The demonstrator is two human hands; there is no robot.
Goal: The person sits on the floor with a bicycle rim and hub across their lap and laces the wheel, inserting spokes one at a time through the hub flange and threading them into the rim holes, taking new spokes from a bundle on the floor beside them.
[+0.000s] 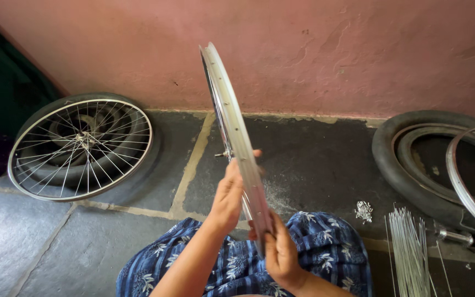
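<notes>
The shiny silver metal wheel rim (232,121), held edge-on, hid most of its spokes. The left hand (227,199) and right hand (280,254) both gripped it. A bundle of loose steel spokes (410,250) ran off the bottom edge, beside a black rubber tyre (399,165).

bare rim (471,181) on right cut off by frame edge, spoke bundle (410,253) runs off bottom, small pile of nipples (364,211) too tiny to make out tbh

No packages, labels, signs or screens show anywhere in this view.
</notes>
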